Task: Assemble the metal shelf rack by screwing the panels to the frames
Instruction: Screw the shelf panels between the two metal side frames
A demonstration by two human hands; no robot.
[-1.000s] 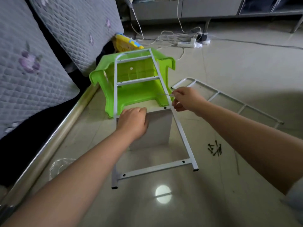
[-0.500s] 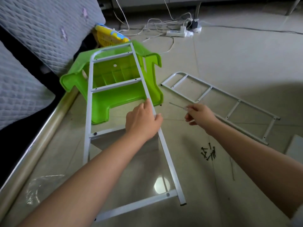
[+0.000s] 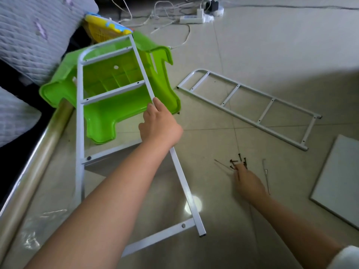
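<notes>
My left hand (image 3: 159,125) grips the right rail of a white ladder-shaped metal frame (image 3: 79,117), which leans up over a green stool. A grey-white panel (image 3: 114,162) hangs under the frame's third rung. My right hand (image 3: 247,183) is low over the floor with its fingertips in a small pile of black screws (image 3: 240,162). A thin metal tool (image 3: 222,164) sticks out to the left from its fingers. A second white frame (image 3: 250,105) lies flat on the floor to the right. Another white panel (image 3: 340,181) lies at the right edge.
The upturned green plastic stool (image 3: 108,117) props the frame. A second thin metal key (image 3: 266,177) lies right of the screws. A quilted mattress and a metal bed rail (image 3: 29,171) run along the left. A power strip with cables (image 3: 192,19) lies at the back. Clear plastic wrap (image 3: 38,226) lies near left.
My right hand has dropped from beside the frame down to the screw pile. My left hand slid from the panel to the frame's right rail. The view shifted right, showing the spare panel.
</notes>
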